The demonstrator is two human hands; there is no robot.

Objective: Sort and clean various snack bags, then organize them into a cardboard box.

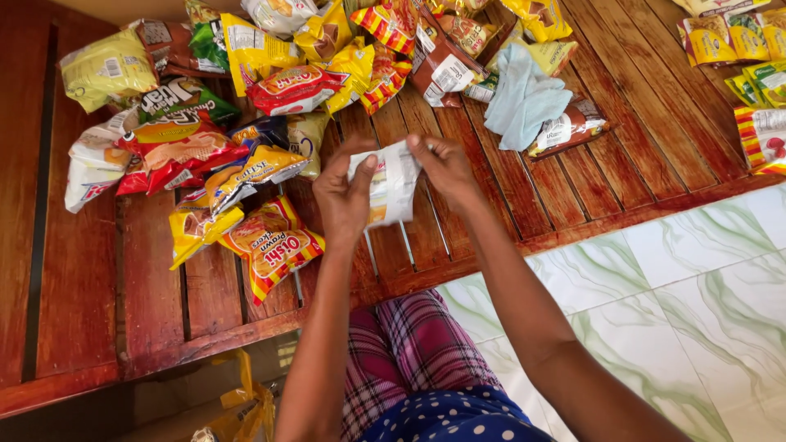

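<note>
Both hands, left hand [342,196] and right hand [446,168], grip 1 white snack packet [391,184] above the wooden table [573,188], beside 1 blue cloth [524,98].

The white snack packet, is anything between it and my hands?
Nothing visible. The left hand and right hand both grip the white snack packet directly, held above the wooden slatted surface. The other snack bags lie off to the side.

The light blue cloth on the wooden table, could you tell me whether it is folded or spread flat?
Neither: the cloth lies loosely crumpled in a heap, partly over snack packets.
</note>
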